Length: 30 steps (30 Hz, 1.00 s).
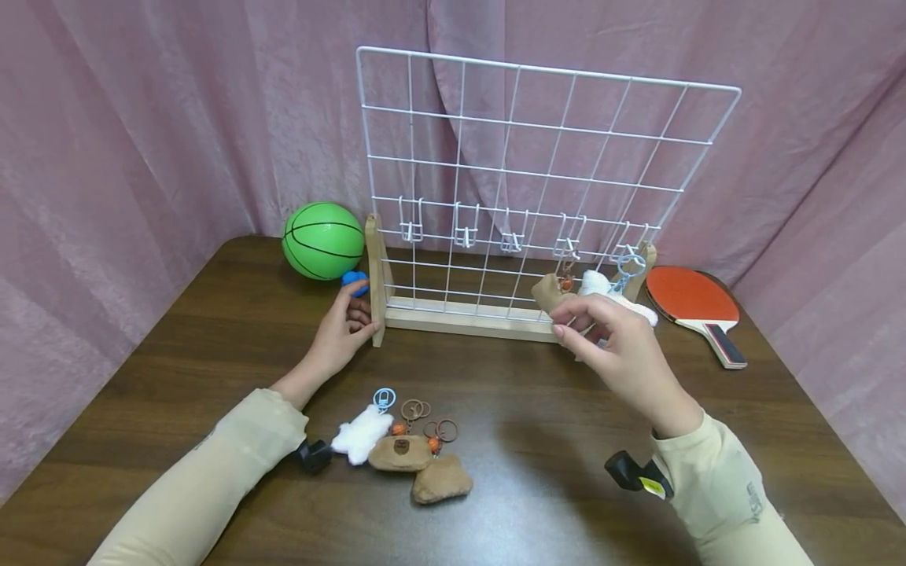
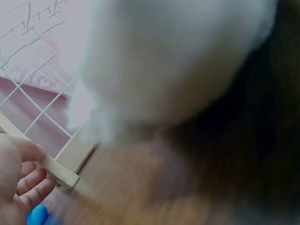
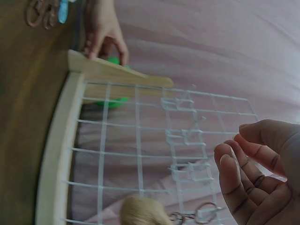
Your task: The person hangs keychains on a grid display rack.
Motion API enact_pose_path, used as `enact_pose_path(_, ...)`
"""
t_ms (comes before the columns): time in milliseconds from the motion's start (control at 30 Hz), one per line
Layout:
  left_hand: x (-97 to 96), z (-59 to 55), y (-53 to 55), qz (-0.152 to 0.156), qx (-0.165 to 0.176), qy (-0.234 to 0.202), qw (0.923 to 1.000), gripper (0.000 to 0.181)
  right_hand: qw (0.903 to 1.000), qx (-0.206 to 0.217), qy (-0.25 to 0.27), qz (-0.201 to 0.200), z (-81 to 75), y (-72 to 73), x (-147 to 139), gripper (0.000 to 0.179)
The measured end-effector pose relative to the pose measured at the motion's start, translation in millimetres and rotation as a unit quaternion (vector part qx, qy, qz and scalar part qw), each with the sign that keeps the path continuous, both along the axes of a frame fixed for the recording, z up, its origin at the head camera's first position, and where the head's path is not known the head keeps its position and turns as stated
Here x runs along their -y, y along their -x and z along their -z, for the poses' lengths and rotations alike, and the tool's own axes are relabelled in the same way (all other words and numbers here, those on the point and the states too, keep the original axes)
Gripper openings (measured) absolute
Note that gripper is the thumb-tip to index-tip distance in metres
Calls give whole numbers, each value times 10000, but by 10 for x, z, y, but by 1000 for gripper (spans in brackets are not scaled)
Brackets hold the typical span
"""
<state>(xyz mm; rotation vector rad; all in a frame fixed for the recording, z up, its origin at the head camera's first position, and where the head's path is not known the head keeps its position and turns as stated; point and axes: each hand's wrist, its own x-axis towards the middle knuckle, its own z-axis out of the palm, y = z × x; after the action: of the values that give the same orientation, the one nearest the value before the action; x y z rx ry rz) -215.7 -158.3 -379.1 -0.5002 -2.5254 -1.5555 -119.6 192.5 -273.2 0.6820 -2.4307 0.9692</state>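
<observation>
A white wire grid rack (image 1: pixel 467 324) on a wooden base stands on the table, with several white hooks along it. My left hand (image 1: pixel 338 324) grips the wooden side piece at the rack's left end, the thumb at its front edge. Near the right end hang a brown plush keychain (image 1: pixel 546 294) and a white plush keychain (image 1: pixel 596 283) with a blue ring. My right hand (image 1: pixel 623 346) is raised in front of them, partly covering both. Its fingers are loosely bent, holding nothing in the right wrist view. A large pale blur fills much of the left wrist view.
A white plush keychain (image 1: pixel 362 435) and two brown plush keychains (image 1: pixel 400 454) lie on the table in front. Behind the left hand are a green ball (image 1: pixel 323 241) and a blue object (image 1: pixel 355 280). Red table tennis paddles (image 1: pixel 694 297) lie at the right.
</observation>
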Motion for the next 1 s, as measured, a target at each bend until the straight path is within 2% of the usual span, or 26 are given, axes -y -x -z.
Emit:
enact_pose_path(333,6,-13,-3,36,54,-71,10000,66,9984,447,-127,-332,276,0,119,14)
enact_pose_path(567,76,247,188,-7,-29,-67,10000,72,9937,955,-129,-565,443,-30,231,13)
enact_pose_path(633,90,283,213,-6,-59,-63,10000,73,9922,1045,-152,-660,489,-38,268,12)
enact_pose_path(833,89,288,218,-30,-39,-56,10000,72,9876,1242,-184,-941,625,-58,372,11)
enact_pose_path(1000,57,240,191,-62,47,-15,10000,70,9834,1408,-264,-1115,732,-79,442,12)
